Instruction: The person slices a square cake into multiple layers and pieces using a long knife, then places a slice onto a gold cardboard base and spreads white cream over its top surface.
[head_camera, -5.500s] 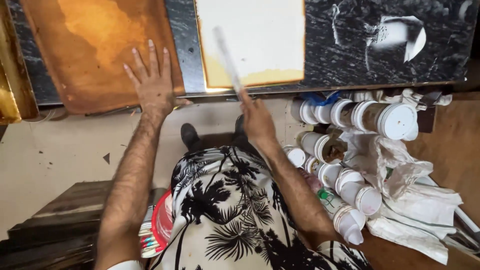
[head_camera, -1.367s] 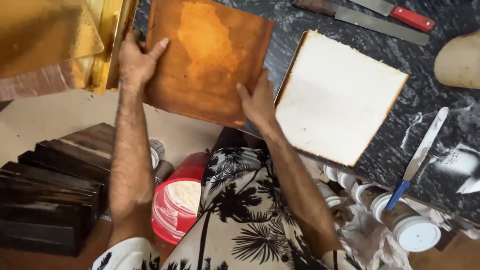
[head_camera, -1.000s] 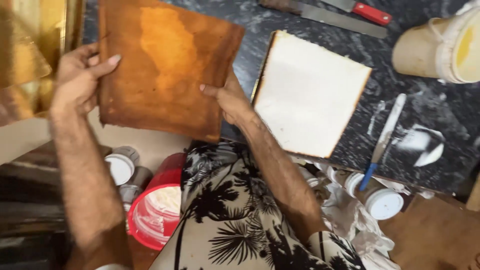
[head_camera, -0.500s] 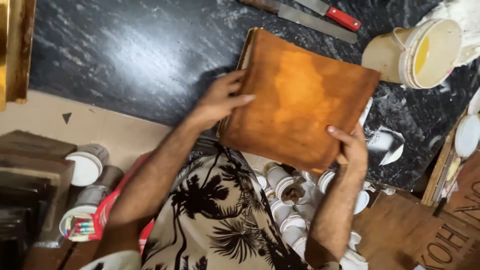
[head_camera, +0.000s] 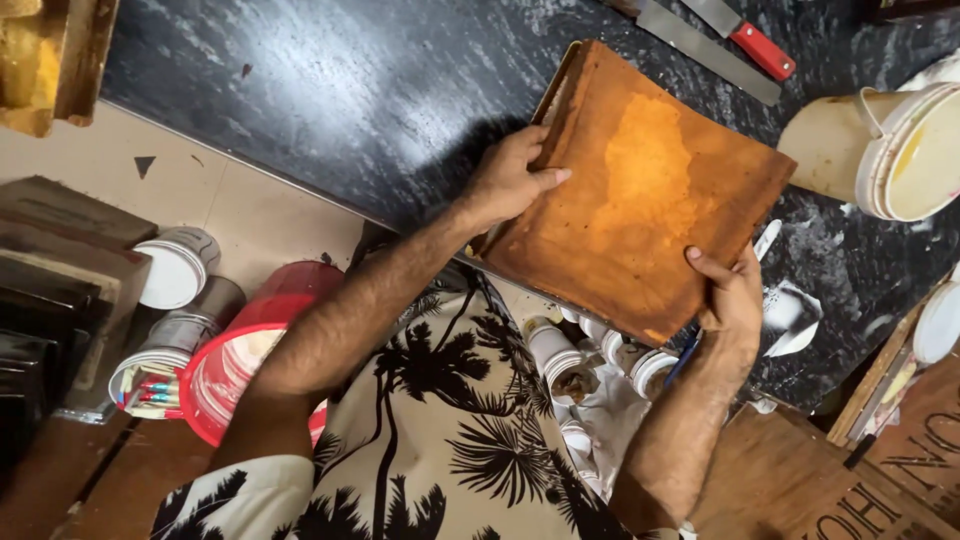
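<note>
The rust-orange square board (head_camera: 640, 190) now lies tilted over the near edge of the black marble counter (head_camera: 330, 110), covering the spot where the white square board showed a second ago; that white board is no longer in view, so the orange one seems to have been laid on top of it. A lighter orange patch marks its middle. The left hand (head_camera: 510, 180) grips the board's left edge, thumb on top and fingers curled beneath; the right hand (head_camera: 730, 295) clasps the near right corner the same way. Both hands have carried it from the left side of the counter to here.

Just beyond the board's far corner lie a red-handled scraper (head_camera: 750, 42) and a second flat blade (head_camera: 700, 45). A cream bucket (head_camera: 890, 150) lies on its side to the right. Below the counter stand small white pots (head_camera: 560, 360), and a red bucket (head_camera: 245, 350) sits by the left arm.
</note>
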